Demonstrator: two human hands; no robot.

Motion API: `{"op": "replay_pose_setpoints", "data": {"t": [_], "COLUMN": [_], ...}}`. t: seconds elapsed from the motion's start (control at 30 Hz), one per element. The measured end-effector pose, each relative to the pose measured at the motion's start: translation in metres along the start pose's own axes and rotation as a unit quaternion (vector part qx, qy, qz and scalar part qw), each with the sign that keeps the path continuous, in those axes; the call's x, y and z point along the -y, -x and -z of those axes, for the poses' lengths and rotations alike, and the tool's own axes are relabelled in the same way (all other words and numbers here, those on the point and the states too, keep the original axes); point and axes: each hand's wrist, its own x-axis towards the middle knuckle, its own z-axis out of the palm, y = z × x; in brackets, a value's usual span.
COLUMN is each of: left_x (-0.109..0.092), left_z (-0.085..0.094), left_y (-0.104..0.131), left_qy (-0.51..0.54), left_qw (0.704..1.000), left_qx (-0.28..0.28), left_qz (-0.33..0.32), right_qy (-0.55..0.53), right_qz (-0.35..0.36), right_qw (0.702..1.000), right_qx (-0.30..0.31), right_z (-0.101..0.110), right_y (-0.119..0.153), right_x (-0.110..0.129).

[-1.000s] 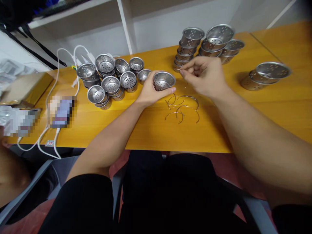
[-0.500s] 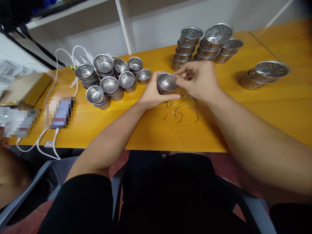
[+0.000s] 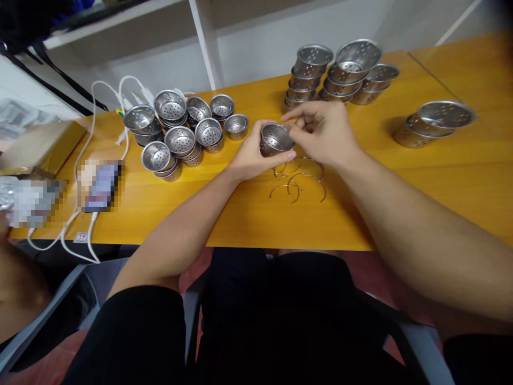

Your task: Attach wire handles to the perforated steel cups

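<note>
A small perforated metal cup [image 3: 276, 139] is tilted over the table, its open mouth facing up toward me. My left hand [image 3: 256, 152] is wrapped around it, with the thumb along the near side. At the cup's right rim is my right hand [image 3: 320, 128], its thumb and index finger bent close together. Anything between those fingertips is too small or hidden to make out. Just below the cup, several thin curved wire pieces [image 3: 306, 175] lie loose on the table.
Small perforated cups [image 3: 180, 140] stand in several stacks to the left. Taller stacks [image 3: 310, 80] are at the back, and another stack [image 3: 425, 125] is at the right. A phone [image 3: 102, 187] with white cables lies left, near a cardboard box [image 3: 44, 147]. Someone's arm [image 3: 20, 278] shows at far left.
The cup in my left hand has shifted slightly right and down. My right hand has moved a little left, its index finger now reaching over the cup's rim.
</note>
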Motion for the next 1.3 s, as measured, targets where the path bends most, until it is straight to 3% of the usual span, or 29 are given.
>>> {"op": "replay_pose_setpoints", "data": {"t": [0.23,0.53,0.7,0.93,1.3], "left_x": [0.004,0.005,0.008,0.024,0.027], "left_z": [0.008,0.004,0.005,-0.006,-0.002], "left_y": [-0.003,-0.004,-0.005,-0.003,-0.008], "left_qy": [0.045,0.048,0.068,0.073,-0.004], "left_qw": [0.999,0.998,0.996,0.992,0.994], "left_qx": [0.009,0.026,0.037,0.061,0.059], "left_qz": [-0.008,-0.016,-0.040,-0.081,-0.089], "right_qy": [-0.096,-0.128,-0.156,-0.201,-0.172], "right_qz": [-0.021,-0.026,-0.021,0.000,-0.020], "right_qw": [0.982,0.981,0.972,0.964,0.972], "right_qx": [0.162,0.146,0.176,0.175,0.156], "right_z": [0.024,0.023,0.029,0.024,0.024], "right_y": [0.003,0.001,0.002,-0.002,0.000], "right_x": [0.023,0.023,0.020,0.008,0.007]}}
